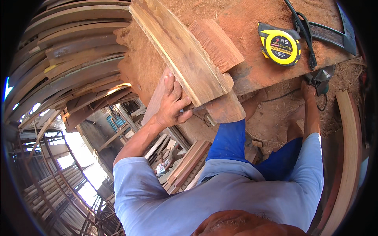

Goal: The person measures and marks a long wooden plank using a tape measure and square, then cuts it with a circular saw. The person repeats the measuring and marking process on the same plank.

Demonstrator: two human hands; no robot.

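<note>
My left hand [173, 103] is closed on the near left edge of a long wooden board [185, 51], fingers bent against its side. The board slants across the work table [252, 76], lying over other wood pieces. Below its near end juts a shorter wood block [225, 108]. A reddish, rough-faced block [217, 45] lies against its right side. Low at the right, beside the table edge, my right hand [308, 90] grips a dark power tool [322, 78]; its kind is hard to make out, and my fingers are partly hidden.
On the sawdust-covered table sit a yellow-and-black tape measure [280, 45], a black cable [305, 33] and a dark metal frame-like piece [346, 35]. Stacked planks [78, 51] fill the left. A long curved-looking plank [348, 149] stands at right; more lumber [187, 167] lies below.
</note>
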